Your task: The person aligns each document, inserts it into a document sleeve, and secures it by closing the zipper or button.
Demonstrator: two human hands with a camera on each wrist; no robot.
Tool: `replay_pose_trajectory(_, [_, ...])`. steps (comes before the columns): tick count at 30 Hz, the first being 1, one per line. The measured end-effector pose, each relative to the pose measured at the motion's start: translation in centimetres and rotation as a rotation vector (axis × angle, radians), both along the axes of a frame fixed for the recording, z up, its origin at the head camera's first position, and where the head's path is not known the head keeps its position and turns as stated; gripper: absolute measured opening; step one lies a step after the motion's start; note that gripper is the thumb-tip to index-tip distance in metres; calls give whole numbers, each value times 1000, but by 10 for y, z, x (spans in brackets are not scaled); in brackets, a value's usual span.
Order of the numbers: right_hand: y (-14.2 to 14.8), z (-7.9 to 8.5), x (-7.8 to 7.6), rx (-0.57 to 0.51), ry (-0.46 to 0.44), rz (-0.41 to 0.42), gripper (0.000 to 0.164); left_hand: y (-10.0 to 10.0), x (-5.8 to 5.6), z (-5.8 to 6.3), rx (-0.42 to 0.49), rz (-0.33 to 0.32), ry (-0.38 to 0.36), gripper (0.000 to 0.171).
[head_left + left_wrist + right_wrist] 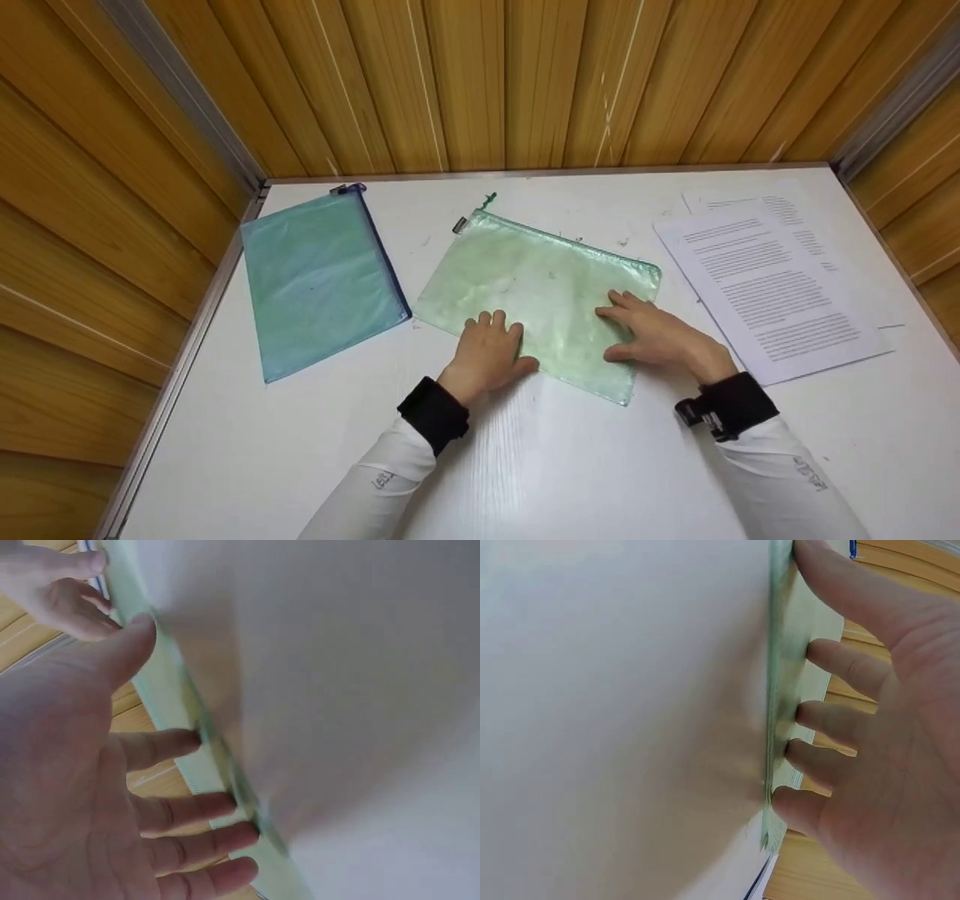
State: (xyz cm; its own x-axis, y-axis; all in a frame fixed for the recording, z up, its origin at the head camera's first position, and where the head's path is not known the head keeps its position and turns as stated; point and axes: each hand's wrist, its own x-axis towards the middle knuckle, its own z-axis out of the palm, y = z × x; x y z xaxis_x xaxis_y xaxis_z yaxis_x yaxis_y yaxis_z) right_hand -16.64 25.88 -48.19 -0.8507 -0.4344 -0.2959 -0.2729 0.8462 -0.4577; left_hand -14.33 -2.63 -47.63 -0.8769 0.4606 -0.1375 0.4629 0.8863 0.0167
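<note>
A pale green translucent zipper pouch (547, 292) lies flat and slanted on the white table, its green zipper edge along the far side. At its far left corner are a small dark tag and a green cord pull. My left hand (489, 356) rests with its fingertips on the pouch's near edge. On the pouch's right side lie the spread fingers of my right hand (660, 334). Both wrist views show the palms, the left hand (82, 780) and the right hand (889, 735), with fingertips touching the pouch and nothing gripped.
To the left lies a blue-green zipper pouch (315, 281) with a dark blue zipper edge. Overlapping printed sheets (780, 292) are at the right. Wood-patterned panels (465, 82) rise behind the white table (247, 457) and at its sides.
</note>
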Motion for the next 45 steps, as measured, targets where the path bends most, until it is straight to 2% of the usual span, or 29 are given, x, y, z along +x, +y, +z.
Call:
replay_pose_trajectory(4, [3,4,4,17,39,-43,72,-11,-9,4,109,15,-76,54])
replay_pose_trajectory(9, [-4,13,15,47,88,-110,71,-38,-31,4,200,102,-82,55])
replay_pose_trajectory(13, [-14,17,24,81,113,-112,70,-57,-45,0,221,169,-86,60])
replay_pose_trajectory(16, [-19,14,29,124,95,-75,71,-66,-49,-5,211,187,-132,63])
replay_pose_trajectory(20, [-19,8,33,169,50,-36,71,-68,-46,-9,211,179,-183,64])
replay_pose_trajectory(23, [-15,5,32,160,40,-42,70,-65,-42,-8,201,178,-181,63])
replay_pose_trajectory(30, [-6,3,21,99,67,-62,61,-60,-28,-5,121,178,-121,65])
replay_pose_trajectory(37, [2,1,11,83,96,-66,55,-56,-15,-7,105,137,-49,60])
replay_pose_trajectory(45, [11,0,1,42,67,-88,55,-53,1,-6,92,98,30,61])
